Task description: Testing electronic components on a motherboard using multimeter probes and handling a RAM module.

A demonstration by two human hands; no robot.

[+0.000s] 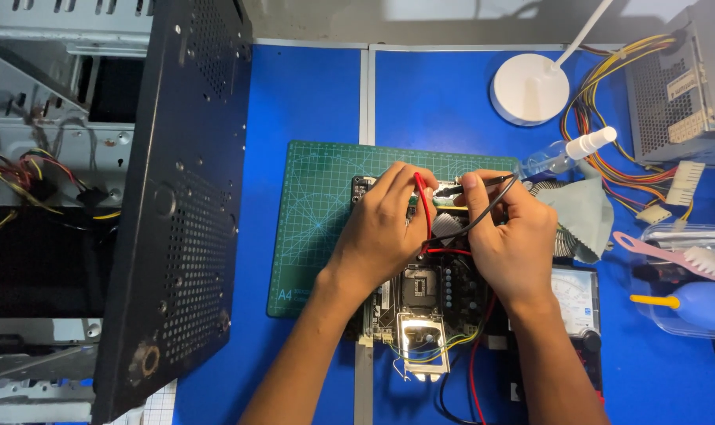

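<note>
Our left hand [381,228] pinches the red probe [423,201], right hand [507,232] the black probe [483,182]; light, stiff (leads limp), gripped on insulation above the fragile motherboard [432,295] beneath both palms

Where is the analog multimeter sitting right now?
In the head view, the multimeter lies lower right on the blue table, beside the motherboard, partly under the right hand.

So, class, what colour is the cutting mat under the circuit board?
Green with a pale grid, the cutting mat shows best in the head view.
</note>
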